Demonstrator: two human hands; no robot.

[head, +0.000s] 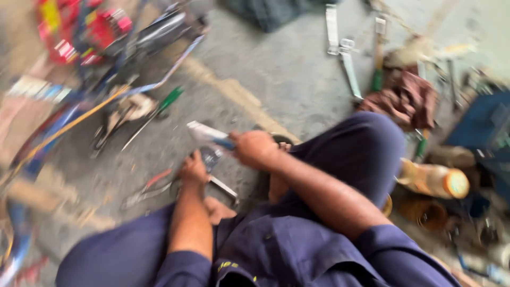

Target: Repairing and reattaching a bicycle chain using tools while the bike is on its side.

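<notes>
The person sits on a concrete floor (297, 74), both hands working low between the knees. The right hand (254, 149) is closed around the blue grip of a flat, pale-bladed tool (204, 132), which angles up and to the left. The left hand (193, 170) presses down on a small dark metal part (211, 157) lying on the floor just beside it; whether the fingers wrap it or only pin it, I cannot tell (motion blur smears the whole view).

The tool looks stiff and light, best taken by its blue grip. The metal part seems hard and small, likely to skid on the concrete unless pinned.

By count: one green-handled screwdriver (154, 116) to the left, one pair of red-handled pliers (146, 187) near the left hand, two flat spanners (340, 45) further up, one brown rag (406, 98) and one yellowish bottle (433, 179) on the right.
</notes>
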